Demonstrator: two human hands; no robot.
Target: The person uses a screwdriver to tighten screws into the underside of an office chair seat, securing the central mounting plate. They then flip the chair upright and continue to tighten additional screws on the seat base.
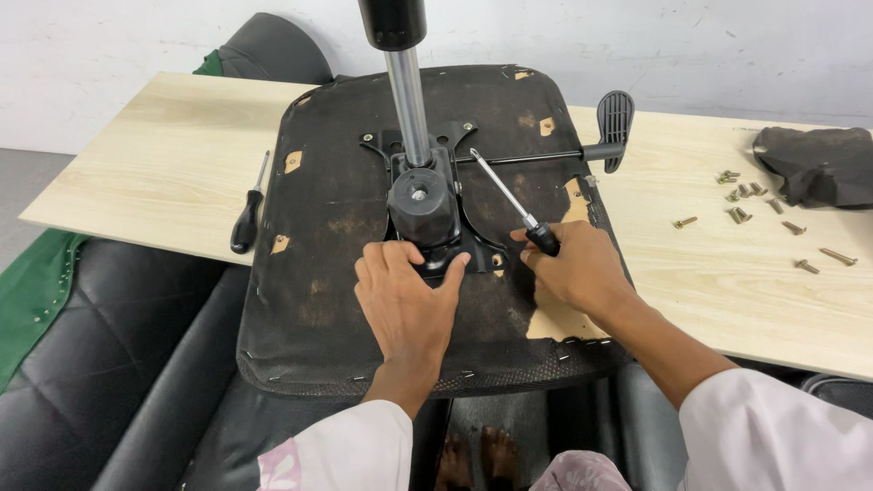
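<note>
Lying upside down across a pale wooden board [136, 155], the office-chair seat [318, 273] shows its worn black underside, with torn fabric and patches of bare plywood at the edges and staples along the rim. A black metal tilt mechanism [427, 214] is fixed at its middle, and a chrome gas cylinder [409, 105] rises from it towards the camera, leaning slightly left at the top. A thin lever with a black paddle handle [616, 118] runs from the mechanism out to the right.

The left hand [405, 300] lies flat on the seat just below the mechanism, fingers loosely spread and fingertips touching the plate's lower edge. The right hand [577, 268] has its fingers curled tightly around the black handle of a screwdriver [509, 200]. The tool's long axis runs diagonally: the metal shaft points up and to the left, its tip near the right edge of the mechanism, while the handle sits low and right in the fist.

A second screwdriver [248, 214] with a black handle rests on the board left of the seat, roughly upright in view. Loose screws [746, 205] lie scattered on the board to the right, near a black padded part [818, 164].
</note>
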